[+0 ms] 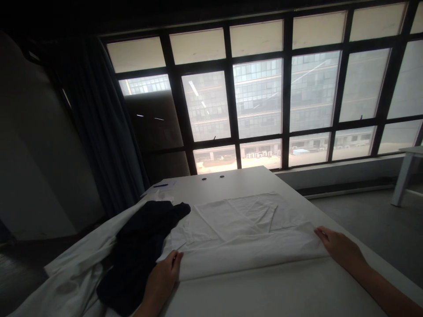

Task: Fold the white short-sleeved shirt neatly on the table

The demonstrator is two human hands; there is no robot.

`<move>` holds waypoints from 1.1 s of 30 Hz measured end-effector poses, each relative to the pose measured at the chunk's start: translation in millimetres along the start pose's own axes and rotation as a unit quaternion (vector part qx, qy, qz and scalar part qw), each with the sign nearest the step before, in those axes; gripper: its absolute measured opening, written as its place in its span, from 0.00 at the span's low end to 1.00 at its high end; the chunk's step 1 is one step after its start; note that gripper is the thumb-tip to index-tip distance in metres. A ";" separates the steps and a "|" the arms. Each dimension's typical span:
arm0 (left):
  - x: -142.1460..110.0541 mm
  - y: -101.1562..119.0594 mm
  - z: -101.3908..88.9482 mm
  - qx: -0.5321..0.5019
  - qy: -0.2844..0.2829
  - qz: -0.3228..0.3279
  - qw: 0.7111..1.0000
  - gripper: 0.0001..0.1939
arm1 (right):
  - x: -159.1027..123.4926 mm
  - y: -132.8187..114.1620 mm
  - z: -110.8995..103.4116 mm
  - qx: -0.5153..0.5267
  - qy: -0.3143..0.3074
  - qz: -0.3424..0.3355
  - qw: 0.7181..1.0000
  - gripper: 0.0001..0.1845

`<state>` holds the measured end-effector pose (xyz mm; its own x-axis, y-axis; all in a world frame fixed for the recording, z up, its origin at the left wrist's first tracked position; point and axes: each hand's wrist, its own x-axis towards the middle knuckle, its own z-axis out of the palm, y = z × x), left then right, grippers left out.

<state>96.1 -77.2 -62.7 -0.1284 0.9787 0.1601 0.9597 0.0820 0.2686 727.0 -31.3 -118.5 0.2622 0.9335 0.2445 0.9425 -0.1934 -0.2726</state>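
A white cloth garment (231, 226) lies spread across the table, its near part folded over into a long band. My left hand (164, 277) pinches the left end of that band between thumb and fingers. At the opposite end, my right hand (339, 246) grips the band's right edge with its fingers closed. Creases run over the garment's far part, and its exact kind is hard to make out. Just left of my left hand lies a dark garment (140, 246) in a loose heap.
The white table (244, 180) reaches toward the windows, with two round cable holes at its far end. More white cloth (79, 264) hangs over the left edge. A pen (161, 185) lies on paper at the far left. Another table (405, 171) stands at right.
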 end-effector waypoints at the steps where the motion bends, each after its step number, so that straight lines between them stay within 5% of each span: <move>1: 1.0 0.0 -0.2 0.010 0.002 -0.001 1.000 0.21 | 1.2 -0.9 -1.3 -0.001 -0.007 0.002 1.000 0.29; 16: 2.7 -2.9 0.7 -0.022 0.016 0.011 1.000 0.19 | 7.3 5.4 -3.4 0.019 -0.049 -0.029 0.998 0.22; 33: 6.4 5.2 -1.6 0.057 -0.024 -0.027 0.998 0.17 | 12.6 7.1 3.3 0.016 -0.052 -0.002 0.999 0.29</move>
<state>99.9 -70.8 -58.7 -0.1721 0.9797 0.1027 0.9742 0.1538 0.1650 736.4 -19.9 -120.4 0.2345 0.9608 0.1476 0.9356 -0.1819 -0.3024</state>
